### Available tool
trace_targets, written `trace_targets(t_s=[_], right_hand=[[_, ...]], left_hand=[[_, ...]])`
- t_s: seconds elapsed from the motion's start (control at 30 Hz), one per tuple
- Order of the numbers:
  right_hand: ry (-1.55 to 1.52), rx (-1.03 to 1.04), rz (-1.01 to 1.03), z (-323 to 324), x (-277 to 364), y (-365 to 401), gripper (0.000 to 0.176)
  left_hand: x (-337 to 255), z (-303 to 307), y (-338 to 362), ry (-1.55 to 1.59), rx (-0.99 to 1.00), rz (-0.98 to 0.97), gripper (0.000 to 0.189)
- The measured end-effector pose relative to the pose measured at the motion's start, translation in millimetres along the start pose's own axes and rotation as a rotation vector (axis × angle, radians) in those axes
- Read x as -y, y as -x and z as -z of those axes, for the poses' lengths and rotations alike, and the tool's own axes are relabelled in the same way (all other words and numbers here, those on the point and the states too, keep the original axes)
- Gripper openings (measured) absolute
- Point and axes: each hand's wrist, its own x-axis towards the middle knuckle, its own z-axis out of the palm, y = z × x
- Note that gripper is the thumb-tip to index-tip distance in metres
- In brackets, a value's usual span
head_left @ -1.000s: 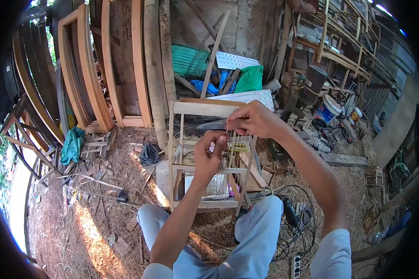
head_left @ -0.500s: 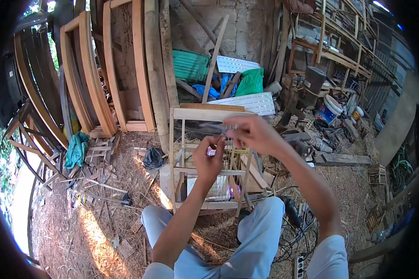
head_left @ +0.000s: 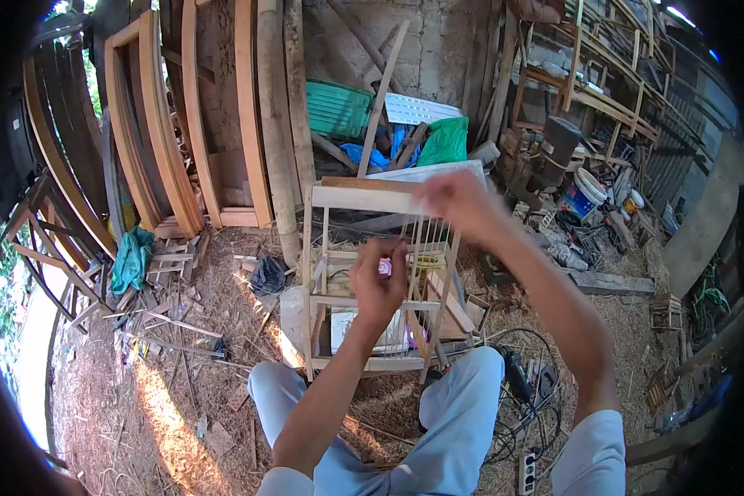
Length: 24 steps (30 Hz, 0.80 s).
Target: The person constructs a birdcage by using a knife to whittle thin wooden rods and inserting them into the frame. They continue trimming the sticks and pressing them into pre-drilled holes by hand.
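A light wooden frame (head_left: pixel 364 199) with thin slats or strands on its right side stands upright between my knees. Before its middle, my left hand (head_left: pixel 379 277) is closed, its fingers pinched on something thin that I cannot make out; a small pink and white thing shows by its palm. My right hand (head_left: pixel 450 201) is at the frame's upper right corner, blurred by motion, and what it holds, if anything, cannot be seen.
Curved wooden frames (head_left: pixel 161 124) lean at the left. A green crate (head_left: pixel 337 109) and a green bag (head_left: pixel 445 140) lie behind. A white bucket (head_left: pixel 587 192) stands right. A power strip (head_left: pixel 527 474) and cables lie near my right leg.
My right hand has moved up and to the right, away from my left hand. My left hand has shifted slightly right. The view has tilted a little.
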Motion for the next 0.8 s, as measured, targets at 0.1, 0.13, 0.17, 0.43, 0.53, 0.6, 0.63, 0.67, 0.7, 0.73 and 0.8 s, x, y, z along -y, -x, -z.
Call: trace_targets(t_s=[0.1,0.13,0.17,0.43,0.53,0.6,0.63,0.67,0.7,0.73,0.8], right_hand=[[-0.247,-0.126,0.068,76.2,31.7,-21.5,0.014],[-0.248,-0.119,0.065,71.5,30.0,-19.3,0.014],[-0.184,-0.045,0.036,65.7,30.3,-14.1,0.015],[-0.448,0.443,-0.054,-6.2,-2.1,24.0,0.031],[-0.542,0.45,-0.014,-19.1,-10.2,16.8,0.025],[-0.452,0.465,0.01,-21.6,-12.2,9.5,0.02],[-0.455,0.468,0.009,-22.0,-15.6,5.1,0.02],[-0.379,0.427,0.072,-22.5,-20.4,1.4,0.019],[-0.306,0.386,0.133,-24.4,-22.7,0.4,0.019],[-0.31,0.386,0.132,-25.0,-22.9,-0.7,0.019],[-0.272,0.288,0.06,-24.1,-18.8,2.5,0.023]], left_hand=[[1.7,8.8,6.9,0.073,0.002,0.067,0.007],[-1.9,11.0,8.2,0.087,0.004,0.099,0.006],[-4.1,8.6,3.2,0.113,0.009,0.111,0.006],[-2.8,7.1,-0.9,0.202,0.064,0.136,0.01],[-1.3,6.1,-1.9,0.202,0.033,0.077,0.006],[-1.5,6.4,-0.3,0.206,0.034,0.11,0.007],[-1.8,6.0,-0.5,0.203,0.035,0.113,0.007],[-2.8,5.8,-0.2,0.159,0.023,0.091,0.007],[-3.2,6.6,0.6,0.113,0.015,0.069,0.007],[-2.5,5.9,-1.1,0.11,0.017,0.07,0.007],[-0.8,3.6,-2.9,0.071,0.02,0.056,0.007]])
